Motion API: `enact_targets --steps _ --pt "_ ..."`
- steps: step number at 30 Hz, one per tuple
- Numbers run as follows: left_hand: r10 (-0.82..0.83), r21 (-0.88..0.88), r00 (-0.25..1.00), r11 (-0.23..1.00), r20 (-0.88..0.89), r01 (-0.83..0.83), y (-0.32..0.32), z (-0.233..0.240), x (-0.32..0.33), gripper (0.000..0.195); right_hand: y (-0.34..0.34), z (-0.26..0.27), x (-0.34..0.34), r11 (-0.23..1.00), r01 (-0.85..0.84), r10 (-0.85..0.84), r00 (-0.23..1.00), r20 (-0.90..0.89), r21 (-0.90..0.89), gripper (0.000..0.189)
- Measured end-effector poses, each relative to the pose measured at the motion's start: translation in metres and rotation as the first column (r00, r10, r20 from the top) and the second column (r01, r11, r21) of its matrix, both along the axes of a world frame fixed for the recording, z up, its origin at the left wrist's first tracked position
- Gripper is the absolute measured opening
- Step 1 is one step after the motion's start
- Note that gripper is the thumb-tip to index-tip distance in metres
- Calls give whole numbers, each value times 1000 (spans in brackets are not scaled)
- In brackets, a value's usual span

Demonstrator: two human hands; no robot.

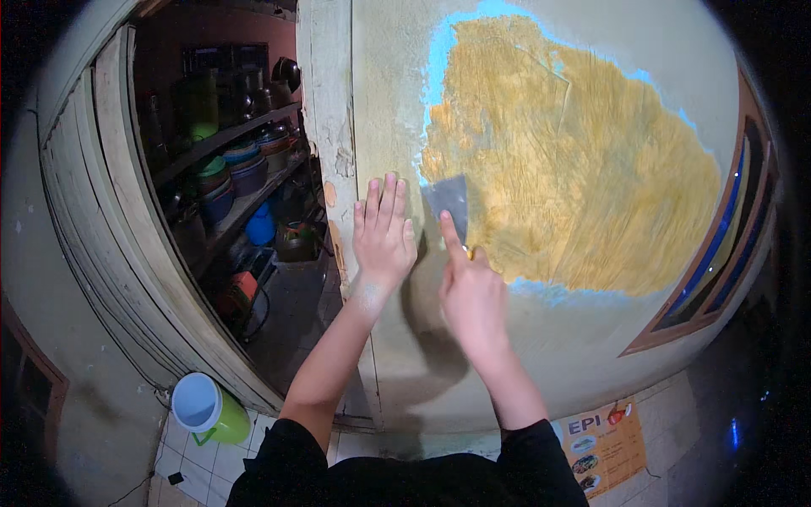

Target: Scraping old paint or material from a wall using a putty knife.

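Note:
My right hand (474, 298) grips a putty knife by its handle, which is mostly hidden in the fist. The index finger lies stretched along the wide metal blade (451, 196). That blade rests against the wall at the left edge of a large bare ochre patch (564, 165). Bright blue paint (437, 70) borders parts of the patch. Around it the wall (405, 82) is coated greyish beige. My left hand (383, 244) presses flat on the wall beside the door frame, holding nothing, its thumb slightly apart from the fingers.
A worn wooden door frame (332, 76) stands left, with an opening to shelves (253, 203) of tubs and pots. On the tiled floor are a green bucket (231, 415) and an orange printed sheet (608, 443). A brown-framed window (709, 253) is at right.

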State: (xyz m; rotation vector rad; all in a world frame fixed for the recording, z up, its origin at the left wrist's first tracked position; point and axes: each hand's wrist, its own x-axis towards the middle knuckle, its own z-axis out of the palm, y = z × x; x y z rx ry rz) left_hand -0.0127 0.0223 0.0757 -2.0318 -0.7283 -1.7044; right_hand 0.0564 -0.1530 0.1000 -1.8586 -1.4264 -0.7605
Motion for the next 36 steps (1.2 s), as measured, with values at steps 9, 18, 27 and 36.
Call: enact_targets --steps 9,18,27,36 --pt "-1 -18 1000 1000 3 1 0 -3 -1 63 -4 16 -1 999 33 -32 999 20 -43 66" --pt "14 -6 1000 1000 -14 -15 0 -4 -6 63 -1 19 -5 997 36 -35 999 24 -70 67" --pt "28 8 1000 1000 -15 -27 0 -6 -2 63 1 25 -10 996 40 -38 999 24 -81 66" --pt "31 10 999 999 -18 -31 2 -2 -1 64 17 34 -11 999 48 -47 998 51 -19 65"
